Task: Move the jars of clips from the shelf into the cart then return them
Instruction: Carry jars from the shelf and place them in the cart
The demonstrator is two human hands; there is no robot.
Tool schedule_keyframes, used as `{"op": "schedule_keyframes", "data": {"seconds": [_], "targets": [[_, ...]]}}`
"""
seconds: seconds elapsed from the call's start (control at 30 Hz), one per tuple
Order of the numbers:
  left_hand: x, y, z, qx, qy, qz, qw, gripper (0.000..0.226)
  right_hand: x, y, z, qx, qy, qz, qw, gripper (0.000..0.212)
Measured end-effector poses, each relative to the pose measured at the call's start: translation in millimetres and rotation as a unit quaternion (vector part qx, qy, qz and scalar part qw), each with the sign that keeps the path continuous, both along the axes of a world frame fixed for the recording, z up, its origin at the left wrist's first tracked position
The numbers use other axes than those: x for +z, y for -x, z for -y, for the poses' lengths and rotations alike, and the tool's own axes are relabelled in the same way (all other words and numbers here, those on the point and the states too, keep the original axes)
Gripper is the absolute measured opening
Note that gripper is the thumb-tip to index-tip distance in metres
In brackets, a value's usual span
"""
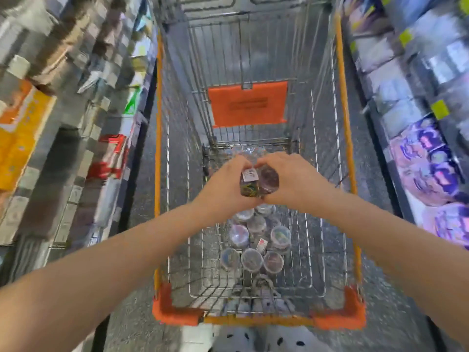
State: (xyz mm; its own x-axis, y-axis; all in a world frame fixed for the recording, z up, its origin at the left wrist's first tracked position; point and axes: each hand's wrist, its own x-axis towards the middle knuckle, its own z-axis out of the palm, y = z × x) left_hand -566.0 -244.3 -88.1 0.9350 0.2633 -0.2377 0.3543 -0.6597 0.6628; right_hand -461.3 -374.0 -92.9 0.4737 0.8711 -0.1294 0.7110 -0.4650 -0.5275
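My left hand (223,185) grips a labelled clear clip jar (250,186), my right hand (298,180) another clear jar (269,179) — above the orange-rimmed wire cart (158,123).

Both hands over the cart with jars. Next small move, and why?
Probably lower both straight down and release. The left hand grips the labelled jar, the right hand the reddish jar, side by side above the loose jars on the cart floor. If this is the return leg, lift them out instead.
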Motion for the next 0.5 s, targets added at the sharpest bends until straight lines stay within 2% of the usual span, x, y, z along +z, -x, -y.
{"op": "schedule_keyframes", "data": {"seconds": [0.27, 0.5], "targets": [[-81, -22, -2, -0.034, 0.020, -0.077, 0.996, 0.060, -94, -3, 4, -0.082, 0.077, -0.072, 0.991, 0.075], [-146, 1, 2, -0.031, 0.041, -0.127, 0.991, 0.065, -152, 27, 4, -0.103, 0.141, -0.097, 0.980, 0.072]]}}
